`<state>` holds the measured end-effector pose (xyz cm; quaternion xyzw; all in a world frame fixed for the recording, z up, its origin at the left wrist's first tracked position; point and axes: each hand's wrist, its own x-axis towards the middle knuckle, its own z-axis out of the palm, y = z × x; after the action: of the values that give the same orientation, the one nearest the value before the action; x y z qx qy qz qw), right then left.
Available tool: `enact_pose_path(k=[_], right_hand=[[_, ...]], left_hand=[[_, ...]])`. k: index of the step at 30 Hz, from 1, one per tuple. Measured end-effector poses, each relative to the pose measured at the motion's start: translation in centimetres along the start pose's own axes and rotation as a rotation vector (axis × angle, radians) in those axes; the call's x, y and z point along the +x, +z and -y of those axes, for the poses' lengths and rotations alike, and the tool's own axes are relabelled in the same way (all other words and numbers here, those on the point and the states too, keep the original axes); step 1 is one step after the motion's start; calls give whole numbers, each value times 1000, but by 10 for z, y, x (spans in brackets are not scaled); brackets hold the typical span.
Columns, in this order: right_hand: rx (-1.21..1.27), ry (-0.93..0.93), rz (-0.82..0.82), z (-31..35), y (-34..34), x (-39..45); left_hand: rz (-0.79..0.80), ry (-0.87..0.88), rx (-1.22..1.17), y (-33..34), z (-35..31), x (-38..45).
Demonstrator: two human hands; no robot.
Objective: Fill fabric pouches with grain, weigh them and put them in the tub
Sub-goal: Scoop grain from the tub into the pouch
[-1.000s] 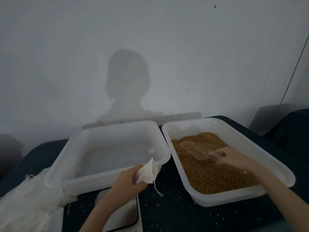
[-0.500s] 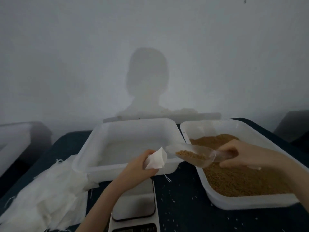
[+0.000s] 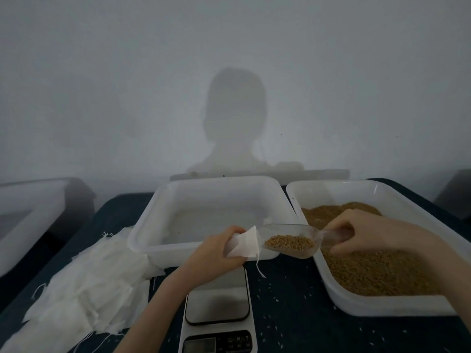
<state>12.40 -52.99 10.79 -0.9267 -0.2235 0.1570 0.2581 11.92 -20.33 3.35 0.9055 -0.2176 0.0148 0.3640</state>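
Dark table (image 3: pixel 288 309): left hand (image 3: pixel 216 253) grips pouch (image 3: pixel 244 243), right hand (image 3: pixel 367 233) holds grain scoop (image 3: pixel 290 240) w/ lip touching it.

The left hand (image 3: pixel 216 253) pinches a white fabric pouch (image 3: pixel 243 242) while the right hand (image 3: pixel 367 233) holds a clear scoop (image 3: pixel 293 240) of grain (image 3: pixel 289 242), its lip at the pouch's mouth (perhaps touching; the view is dim). Below sits a scale (image 3: pixel 218 314) on the dark surface (image 3: pixel 293 314), between a pile of pouches (image 3: pixel 84 284) and the grain tub (image 3: pixel 382 273); a white tub (image 3: pixel 216 215) stands behind.
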Motion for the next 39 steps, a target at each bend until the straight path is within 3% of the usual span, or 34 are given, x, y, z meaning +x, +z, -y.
enact_pose_path(k=[14,22,28,39], right_hand=[[-11,-71,67,21,19,14],[-38,-80,83,38,17,20],[-586,24,-181,65,5,33],[-1043,-159,-478,103,-9,47]], left_hand=[[119,-1,100,-2,-10,-4],[43,-13,159,0,-9,-5],[-61,-41,71,5,-4,-3],[-238,-115,-181,26,-11,1]])
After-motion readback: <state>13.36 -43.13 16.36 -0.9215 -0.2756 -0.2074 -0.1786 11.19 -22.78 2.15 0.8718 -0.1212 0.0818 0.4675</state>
